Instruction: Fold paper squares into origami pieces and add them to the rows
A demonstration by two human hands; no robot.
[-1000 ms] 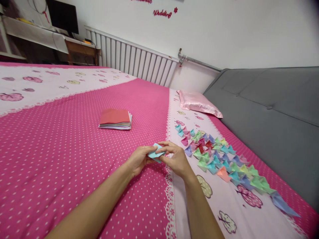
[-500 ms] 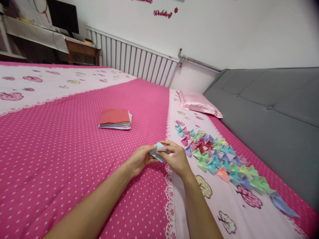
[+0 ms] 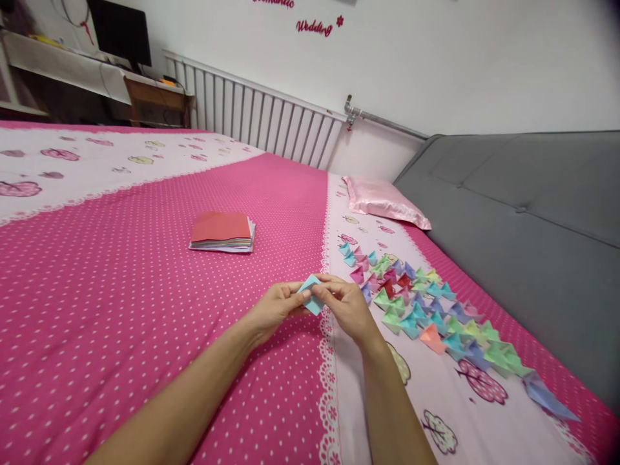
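At the far left, a desk (image 3: 68, 68) draped in pale cloth carries a dark monitor (image 3: 121, 33), and a white radiator (image 3: 256, 106) runs along the wall to the right of it. The bright pink dotted bedspread (image 3: 121, 290) fills the lower left, and on it lies a stack of paper (image 3: 221, 227) with a red sheet on top, beyond the left hand and well apart from it. The left hand (image 3: 272, 310) is closed on the left edge of a small light-blue folded paper (image 3: 314, 305), its thumb pressed on the near face and its other fingers mostly hidden behind. The blue paper sits between the two hands, right at their fingertips, held up as a diamond with one corner pointing up and another down, above the lace border of the bedspread. The right hand (image 3: 352, 311) grips the paper from the other side, thumb and fingers bent in at its right edge, so that both hands touch it at once. Farther right, beyond the hands, a pink pillow (image 3: 385, 201) rests near the headboard (image 3: 523, 181). Nearer, just beside the right hand, many folded paper boats (image 3: 433, 339) in green, blue, pink, red and orange spread in a slanting band toward the right.
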